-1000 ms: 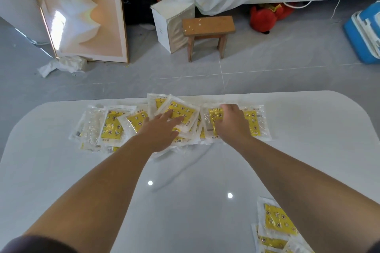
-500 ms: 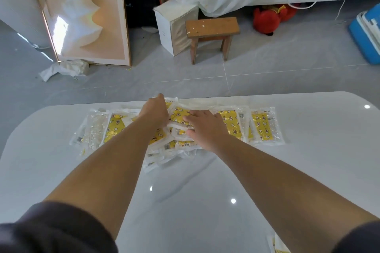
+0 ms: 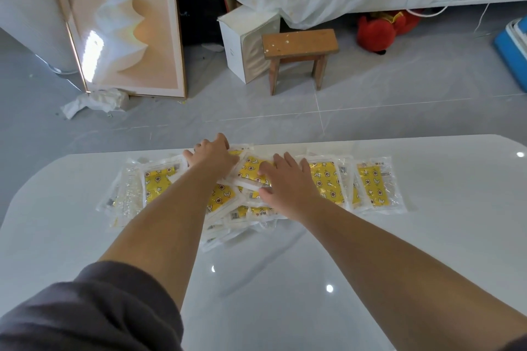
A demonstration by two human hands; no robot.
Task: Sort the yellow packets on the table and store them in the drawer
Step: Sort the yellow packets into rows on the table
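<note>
No legible txt, yellow packets (image 3: pixel 326 182) print too blurry

Packets (image 3: pixel 328 182) lie overlapped along the table's (image 3: pixel 427 236) far edge.

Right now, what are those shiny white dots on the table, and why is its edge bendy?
In the head view the dots are light glare on the glossy table; the same view's wide-angle lens bends its far edge; glare also streaks the framed picture.
</note>
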